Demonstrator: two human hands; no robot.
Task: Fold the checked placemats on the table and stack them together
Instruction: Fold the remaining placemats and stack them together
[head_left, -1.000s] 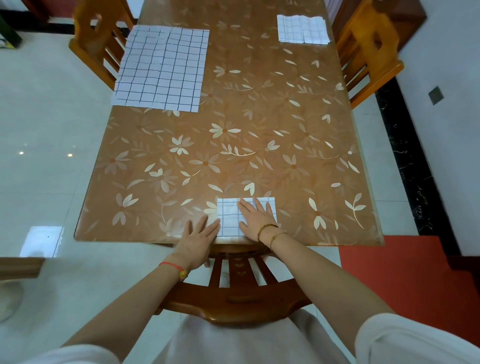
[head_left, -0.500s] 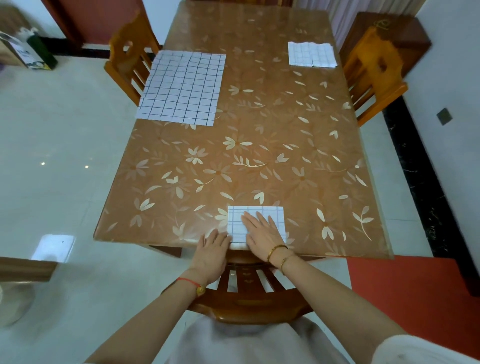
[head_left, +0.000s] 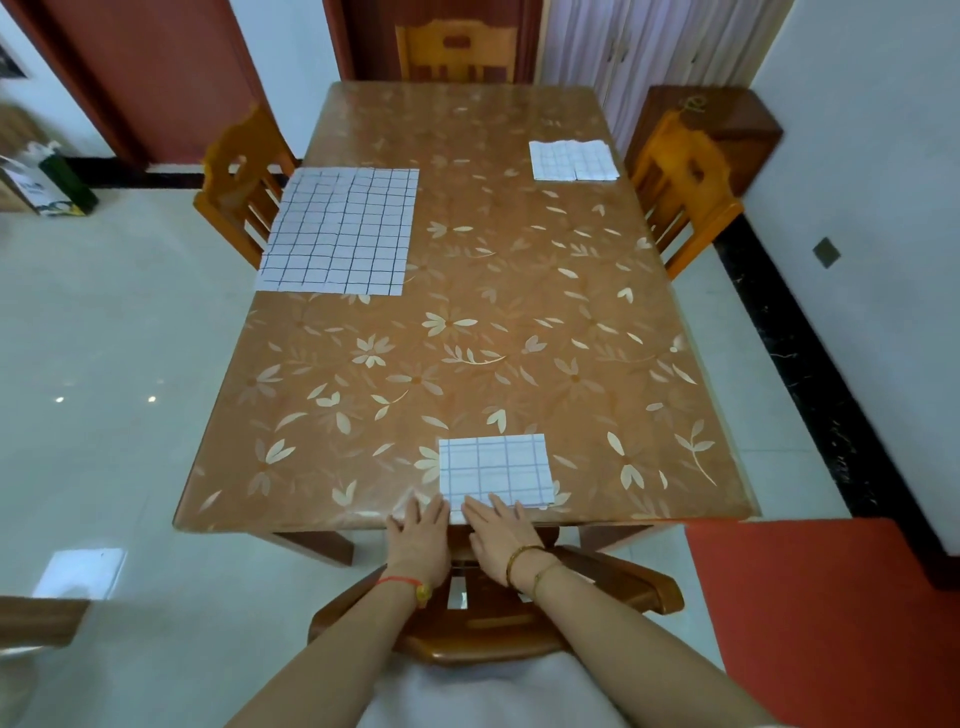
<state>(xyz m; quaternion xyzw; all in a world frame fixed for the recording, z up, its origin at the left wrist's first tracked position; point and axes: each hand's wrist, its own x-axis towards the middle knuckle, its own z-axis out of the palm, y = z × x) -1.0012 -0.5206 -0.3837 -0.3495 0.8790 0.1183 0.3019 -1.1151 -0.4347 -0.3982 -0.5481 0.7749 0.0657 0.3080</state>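
Note:
A folded checked placemat (head_left: 494, 470) lies at the near edge of the table (head_left: 467, 332). My left hand (head_left: 420, 535) and my right hand (head_left: 501, 538) lie flat with straight fingers at the table's near edge, fingertips just touching the folded placemat's near border. Neither hand holds anything. An unfolded checked placemat (head_left: 340, 231) lies spread flat at the far left of the table. A second folded placemat (head_left: 573, 160) sits at the far right.
Wooden chairs stand at the near end (head_left: 493, 618), the left side (head_left: 241, 182), the right side (head_left: 685, 182) and the far end (head_left: 457, 52). A dark wooden cabinet (head_left: 727, 124) stands at the back right. A red mat (head_left: 831, 623) covers the floor at right.
Both hands have slid back toward me off the folded placemat, so most of it now shows. The camera has tilted up and takes in the whole table.

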